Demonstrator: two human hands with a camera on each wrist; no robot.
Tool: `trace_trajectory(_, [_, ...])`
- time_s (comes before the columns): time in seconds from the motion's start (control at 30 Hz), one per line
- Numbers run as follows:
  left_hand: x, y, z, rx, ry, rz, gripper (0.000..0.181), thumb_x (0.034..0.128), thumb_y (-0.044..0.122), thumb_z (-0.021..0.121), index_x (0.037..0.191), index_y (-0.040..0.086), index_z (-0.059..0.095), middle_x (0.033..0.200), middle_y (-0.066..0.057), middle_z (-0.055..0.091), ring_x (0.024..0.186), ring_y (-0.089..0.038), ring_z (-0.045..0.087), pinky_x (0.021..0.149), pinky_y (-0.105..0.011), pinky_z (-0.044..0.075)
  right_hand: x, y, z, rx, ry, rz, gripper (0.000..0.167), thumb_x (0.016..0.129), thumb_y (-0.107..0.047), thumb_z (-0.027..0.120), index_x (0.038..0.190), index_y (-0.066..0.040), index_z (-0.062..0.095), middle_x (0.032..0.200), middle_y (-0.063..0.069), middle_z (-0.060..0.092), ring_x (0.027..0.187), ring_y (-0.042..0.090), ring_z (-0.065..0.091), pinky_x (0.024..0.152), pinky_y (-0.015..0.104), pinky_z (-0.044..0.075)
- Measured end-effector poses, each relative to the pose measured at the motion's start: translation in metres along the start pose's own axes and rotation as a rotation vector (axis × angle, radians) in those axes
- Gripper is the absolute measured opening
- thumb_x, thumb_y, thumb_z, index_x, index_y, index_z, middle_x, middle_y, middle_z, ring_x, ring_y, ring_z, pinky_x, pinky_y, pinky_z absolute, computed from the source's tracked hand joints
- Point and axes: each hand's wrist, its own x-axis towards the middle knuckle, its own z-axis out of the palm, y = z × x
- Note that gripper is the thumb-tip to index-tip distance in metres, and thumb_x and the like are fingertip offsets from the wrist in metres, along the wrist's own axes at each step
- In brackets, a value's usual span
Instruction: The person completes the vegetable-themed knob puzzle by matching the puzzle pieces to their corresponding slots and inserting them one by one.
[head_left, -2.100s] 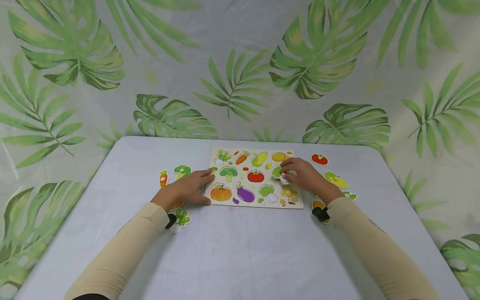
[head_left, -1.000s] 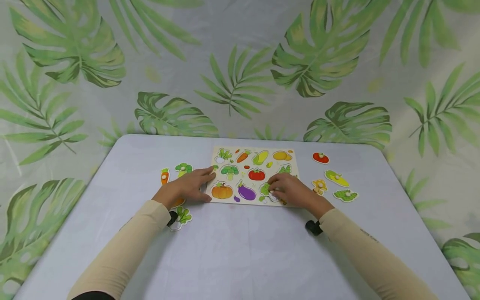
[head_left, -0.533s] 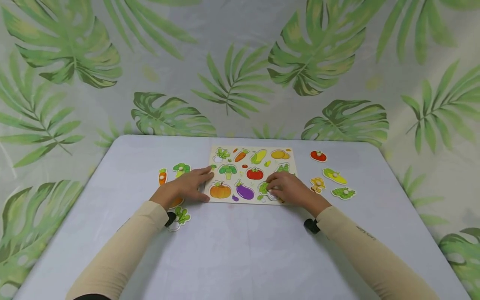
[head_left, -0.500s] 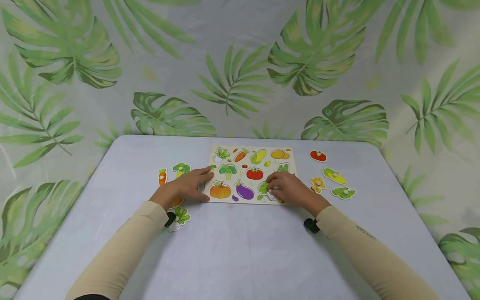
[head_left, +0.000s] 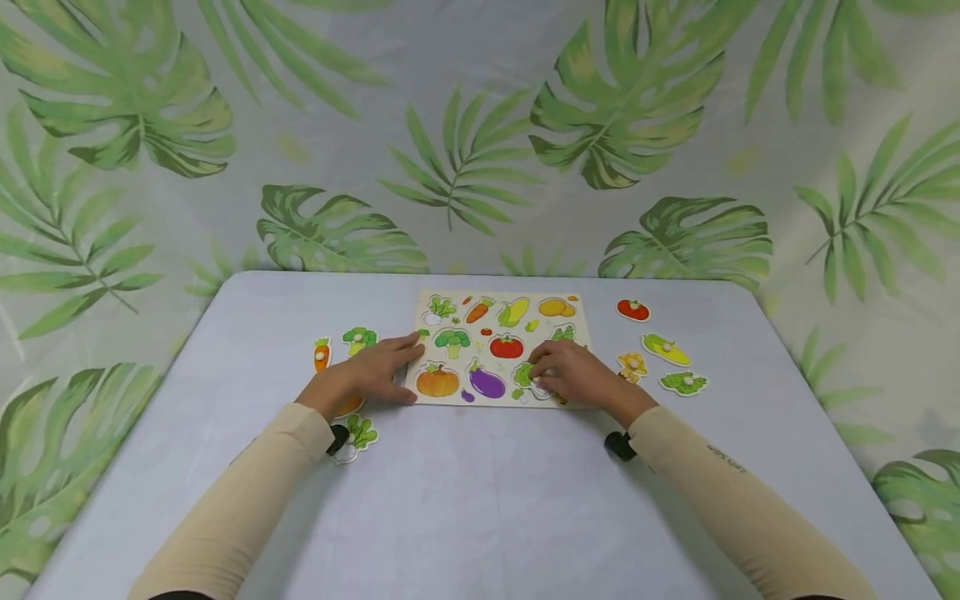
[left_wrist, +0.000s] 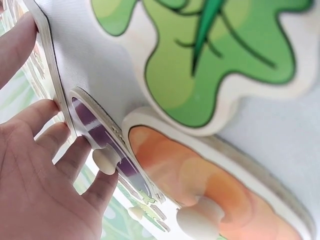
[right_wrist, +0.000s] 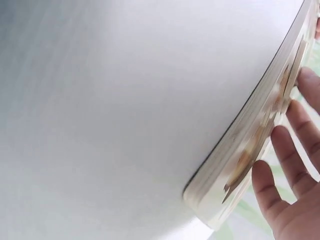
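A vegetable knob-puzzle board lies on the table. My left hand rests at its left edge, fingers extended. In the left wrist view, that hand's fingers lie beside the board's edge, close to an eggplant piece with a round knob. With thumb and fingers, my right hand pinches a bok choy piece over the bok choy picture at the board's lower right. The hand covers part of the piece; whether it sits flush cannot be told. The right wrist view shows the fingers along the board's side.
Right of the board lie tomato, corn, mushroom and pea pieces. To the left are carrot, broccoli and turnip pieces, with an orange piece partly under the left hand.
From the board's right side, my right hand has moved down and left with the bok choy piece to the lower row. It has since stayed there. The left hand keeps its place.
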Motion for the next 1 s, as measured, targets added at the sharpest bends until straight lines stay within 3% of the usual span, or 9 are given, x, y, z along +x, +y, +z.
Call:
trace_trajectory(0.23, [-0.0004, -0.0006, 0.0015, -0.009, -0.008, -0.005, 0.088, 0.0884, 0.041, 0.072, 0.158, 0.013, 0.026, 0.169, -0.009, 0.011, 0.155, -0.038, 0.016, 0.124, -0.057, 0.02, 0.0021, 0.0048, 0.0026, 0.053, -0.012, 0.018, 0.015, 0.09, -0.017, 0.073, 0.103, -0.014, 0.079, 0.123, 0.004, 0.066, 0.123, 0.028, 0.055, 0.112, 0.051, 0.041])
trace_trajectory(1.0, [0.0, -0.0006, 0.0003, -0.004, 0.005, -0.013, 0.088, 0.0878, 0.041, 0.073, 0.158, 0.014, 0.027, 0.169, -0.008, 0.012, 0.154, -0.038, 0.017, 0.123, -0.058, 0.021, 0.0078, 0.0011, 0.0032, 0.009, -0.008, 0.05, 0.008, 0.088, -0.017, 0.076, 0.095, -0.015, 0.078, 0.119, 0.002, 0.066, 0.118, 0.025, 0.057, 0.11, 0.047, 0.045])
